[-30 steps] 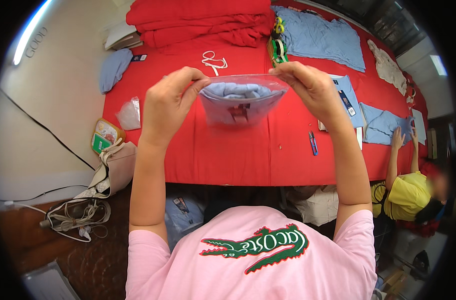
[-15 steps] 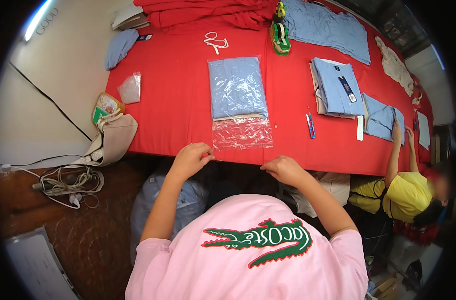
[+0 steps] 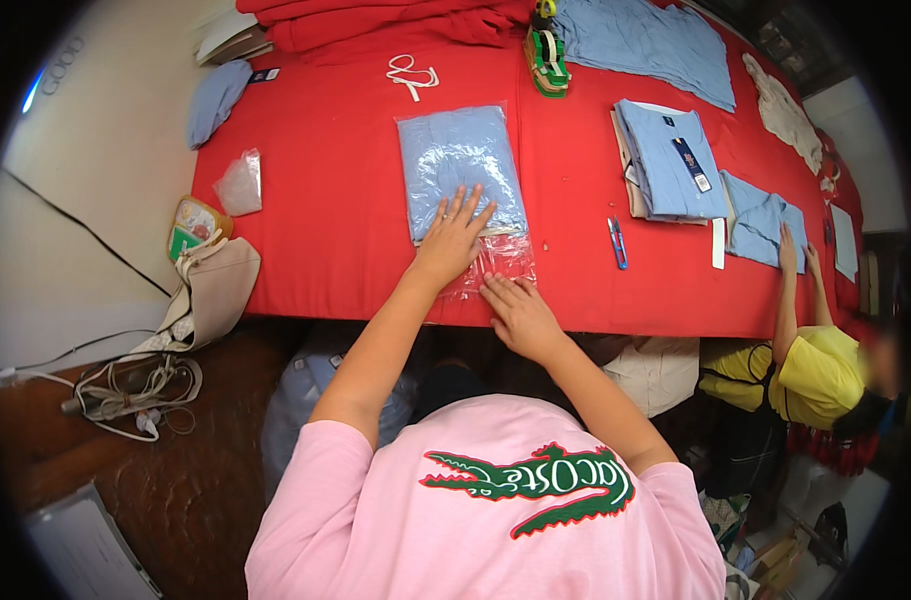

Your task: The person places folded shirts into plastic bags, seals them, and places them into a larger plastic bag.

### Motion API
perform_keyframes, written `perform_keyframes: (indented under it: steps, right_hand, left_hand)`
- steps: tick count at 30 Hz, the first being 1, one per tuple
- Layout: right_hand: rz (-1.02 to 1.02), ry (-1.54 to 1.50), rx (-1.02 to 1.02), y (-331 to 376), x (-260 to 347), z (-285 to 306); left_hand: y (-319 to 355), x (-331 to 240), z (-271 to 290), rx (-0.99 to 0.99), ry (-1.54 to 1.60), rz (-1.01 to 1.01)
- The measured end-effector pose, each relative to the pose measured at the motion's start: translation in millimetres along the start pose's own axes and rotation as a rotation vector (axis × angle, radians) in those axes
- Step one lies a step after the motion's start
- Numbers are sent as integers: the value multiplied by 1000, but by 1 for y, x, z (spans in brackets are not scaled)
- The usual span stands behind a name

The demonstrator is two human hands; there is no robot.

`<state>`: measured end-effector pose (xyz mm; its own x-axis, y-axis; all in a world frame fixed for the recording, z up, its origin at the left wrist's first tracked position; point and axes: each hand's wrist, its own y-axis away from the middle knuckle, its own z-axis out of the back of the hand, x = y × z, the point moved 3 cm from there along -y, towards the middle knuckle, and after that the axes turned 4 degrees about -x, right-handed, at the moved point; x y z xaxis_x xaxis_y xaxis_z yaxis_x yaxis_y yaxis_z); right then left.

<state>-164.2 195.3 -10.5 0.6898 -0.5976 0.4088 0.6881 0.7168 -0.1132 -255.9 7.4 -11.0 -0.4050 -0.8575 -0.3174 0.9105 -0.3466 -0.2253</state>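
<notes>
Hands both flat on a clear plastic bag (image 3: 464, 175) with a folded light blue shirt inside, lying on the red table (image 3: 326, 200) near its front edge. Left hand (image 3: 451, 238) pressed with fingers spread on the lower end of the shirt, open, gripping nothing. Right hand (image 3: 521, 312) laid palm down on the empty end of the bag (the part sticking out below the shirt), also open, holding nothing. Hands close together, not touching.

Elsewhere on the table: a blue pen (image 3: 617, 243) to the right of the bag, then a stack of folded blue shirts (image 3: 666, 160) with a dark tag on top. White cord (image 3: 412, 75) above the bag, a green and white tool (image 3: 548, 55) beside it. Small empty plastic bag (image 3: 240, 183) near the left edge. Another person in a yellow top (image 3: 821, 375) at the right, hands on a blue garment (image 3: 761, 220).
</notes>
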Motion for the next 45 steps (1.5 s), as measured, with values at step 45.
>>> perform_keyframes:
  steps: [45]
  right_hand:
    - [10,-168,177,25,-22,23]
  left_hand:
    - [159,34,48,358,113,-146]
